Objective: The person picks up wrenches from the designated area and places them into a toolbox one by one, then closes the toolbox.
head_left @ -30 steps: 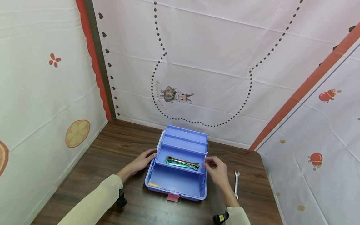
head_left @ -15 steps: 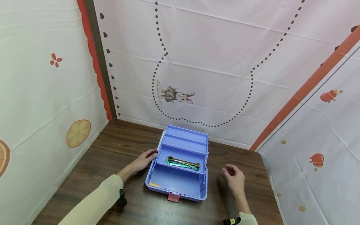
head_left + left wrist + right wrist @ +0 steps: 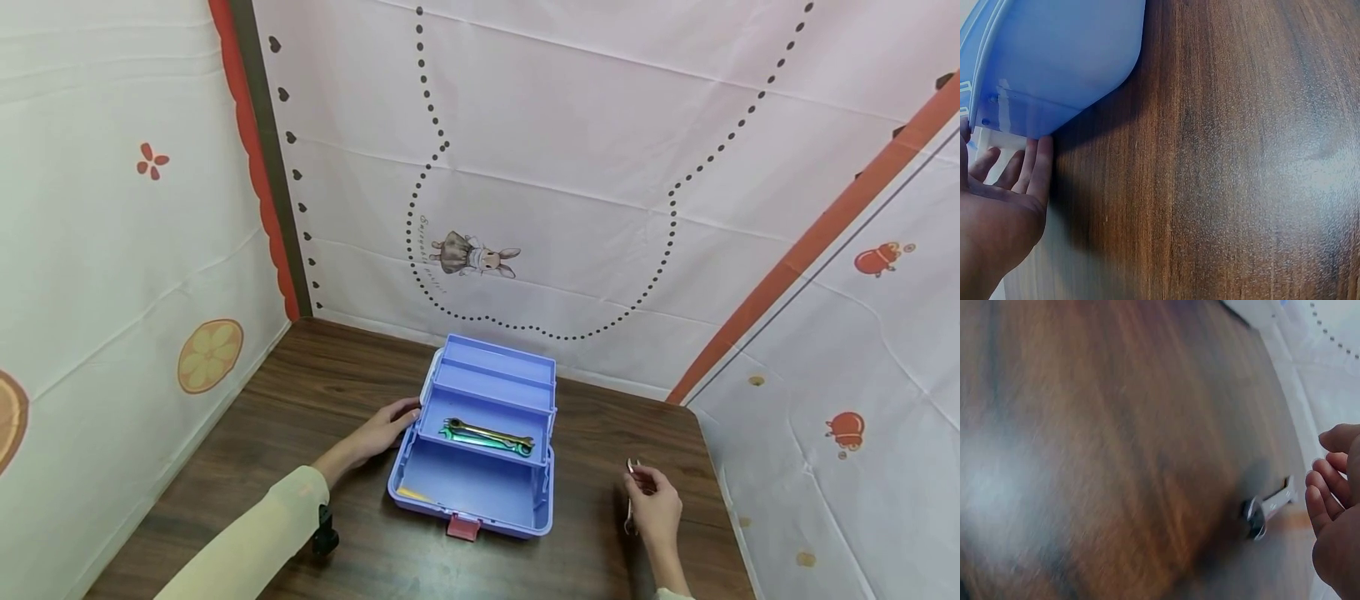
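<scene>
A blue plastic toolbox (image 3: 472,521) stands with its lid raised and its tray (image 3: 487,400) spread out. In that tray lie a gold wrench (image 3: 491,432) and a green wrench (image 3: 480,440). My left hand (image 3: 378,429) holds the toolbox at its rear left corner, thumb in front and fingers behind. On the right, my right hand (image 3: 654,504) is over a silver wrench (image 3: 629,521) on the table, partly covering it in the head view. The right wrist view shows loosely bent fingers (image 3: 1329,487) apart from that silver wrench (image 3: 1272,506).
A yellow strip-like item (image 3: 414,494) lies in the toolbox's bottom compartment. The red latch (image 3: 463,527) hangs at its front. Printed cloth walls (image 3: 555,208) border the brown wooden table (image 3: 330,367) at the back and both sides.
My right hand has left the toolbox's right edge and moved right and toward me, to the silver wrench. The left hand has stayed at the toolbox's corner.
</scene>
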`<action>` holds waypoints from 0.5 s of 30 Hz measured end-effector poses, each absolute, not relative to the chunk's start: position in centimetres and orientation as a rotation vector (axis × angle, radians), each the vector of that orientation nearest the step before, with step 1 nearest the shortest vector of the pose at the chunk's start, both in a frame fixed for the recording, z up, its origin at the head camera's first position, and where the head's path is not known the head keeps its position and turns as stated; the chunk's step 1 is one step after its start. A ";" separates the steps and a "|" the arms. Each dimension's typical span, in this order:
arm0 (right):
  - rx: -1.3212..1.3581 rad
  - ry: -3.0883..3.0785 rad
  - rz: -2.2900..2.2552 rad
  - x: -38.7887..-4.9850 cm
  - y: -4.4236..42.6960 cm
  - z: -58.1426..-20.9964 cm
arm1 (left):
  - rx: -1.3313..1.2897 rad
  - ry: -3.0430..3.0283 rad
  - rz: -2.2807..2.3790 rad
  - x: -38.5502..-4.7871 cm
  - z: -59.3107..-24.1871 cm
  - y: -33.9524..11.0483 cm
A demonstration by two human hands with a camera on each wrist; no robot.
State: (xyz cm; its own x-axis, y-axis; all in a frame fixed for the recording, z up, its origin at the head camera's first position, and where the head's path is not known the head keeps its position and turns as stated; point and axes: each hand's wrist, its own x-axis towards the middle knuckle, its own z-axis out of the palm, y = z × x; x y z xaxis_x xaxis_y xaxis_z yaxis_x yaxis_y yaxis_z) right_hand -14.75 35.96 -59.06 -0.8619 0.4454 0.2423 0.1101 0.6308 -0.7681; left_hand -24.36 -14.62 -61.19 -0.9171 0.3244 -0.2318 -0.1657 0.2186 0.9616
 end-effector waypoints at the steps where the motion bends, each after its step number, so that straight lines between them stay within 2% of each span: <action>1: -0.453 -2.445 1.102 -14.6 36.1 -59.2 | 0.145 2.113 1.747 -24.4 -61.3 -14.6; 15: -0.563 -2.488 1.056 -14.0 37.9 -61.4 | 0.148 2.104 1.757 -24.2 -61.2 -14.7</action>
State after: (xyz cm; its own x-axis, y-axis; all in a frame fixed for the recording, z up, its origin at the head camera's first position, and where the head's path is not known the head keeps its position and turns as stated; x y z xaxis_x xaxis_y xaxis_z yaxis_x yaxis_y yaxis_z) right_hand -14.00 37.87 -61.36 -0.8480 0.4967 0.1847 0.2121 0.6375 -0.7407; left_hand -24.25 -14.68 -61.24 -0.9168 0.3266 -0.2298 -0.1680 0.2067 0.9639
